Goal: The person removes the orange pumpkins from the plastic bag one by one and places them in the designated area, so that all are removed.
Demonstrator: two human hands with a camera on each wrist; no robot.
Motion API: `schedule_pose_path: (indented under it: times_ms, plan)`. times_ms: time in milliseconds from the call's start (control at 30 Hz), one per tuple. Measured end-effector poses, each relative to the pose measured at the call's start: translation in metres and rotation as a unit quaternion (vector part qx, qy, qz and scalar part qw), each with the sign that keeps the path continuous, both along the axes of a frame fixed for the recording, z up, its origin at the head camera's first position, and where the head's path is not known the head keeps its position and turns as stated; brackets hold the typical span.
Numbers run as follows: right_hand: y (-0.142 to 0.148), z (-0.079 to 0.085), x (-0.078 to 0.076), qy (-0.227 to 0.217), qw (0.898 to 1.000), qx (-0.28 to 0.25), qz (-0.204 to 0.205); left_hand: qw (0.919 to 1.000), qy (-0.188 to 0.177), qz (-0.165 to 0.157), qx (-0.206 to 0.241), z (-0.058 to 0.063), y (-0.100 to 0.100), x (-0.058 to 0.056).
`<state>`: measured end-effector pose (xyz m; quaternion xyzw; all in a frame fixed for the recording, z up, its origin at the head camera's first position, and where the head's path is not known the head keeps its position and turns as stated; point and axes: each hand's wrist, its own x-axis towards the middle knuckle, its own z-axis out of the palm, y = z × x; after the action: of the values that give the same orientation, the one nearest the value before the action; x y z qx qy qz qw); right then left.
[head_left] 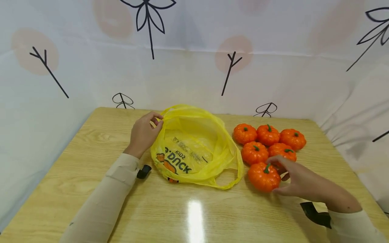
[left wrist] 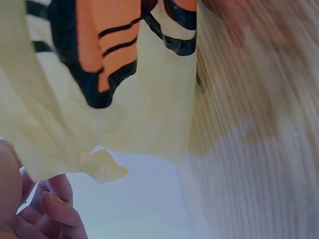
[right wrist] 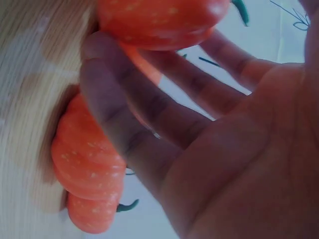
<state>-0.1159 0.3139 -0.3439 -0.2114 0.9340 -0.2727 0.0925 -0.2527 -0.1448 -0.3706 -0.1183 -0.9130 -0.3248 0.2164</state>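
A yellow plastic bag [head_left: 194,148] with orange and black print lies with its mouth spread open on the table. My left hand [head_left: 146,131] pinches its rim at the upper left; part of that hand [left wrist: 50,209] shows beside the bag's side [left wrist: 124,114] in the left wrist view. My right hand [head_left: 301,179] bends its thumb and index finger around the right side of the nearest orange pumpkin [head_left: 263,178], which has a green stem. In the right wrist view, that pumpkin [right wrist: 164,22] hides some fingertips, while the lower fingers [right wrist: 124,119] reach out fairly straight.
Several more orange pumpkins [head_left: 268,135] sit close together behind the held one, right of the bag. The wooden table [head_left: 158,216] ends at a patterned white cloth [head_left: 188,77] hanging behind it. One bag handle [head_left: 231,180] loops toward the pumpkins.
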Motion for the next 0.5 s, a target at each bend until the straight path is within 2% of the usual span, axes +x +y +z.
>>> schedule_pose_path:
  times_ms: [167,333,500]
  plan:
    - [0.003,-0.007,0.000,-0.025,1.000,-0.008,0.006,1.0000,-0.008,-0.002,0.005,-0.001,0.000,0.004]
    - [0.003,-0.012,0.002,-0.026,1.000,-0.008,0.010,0.9999,-0.015,0.001,0.002,-0.002,-0.002,0.009]
    - [0.003,-0.011,0.000,-0.020,1.000,0.012,0.012,0.9999,0.001,0.001,-0.016,0.001,-0.003,0.011]
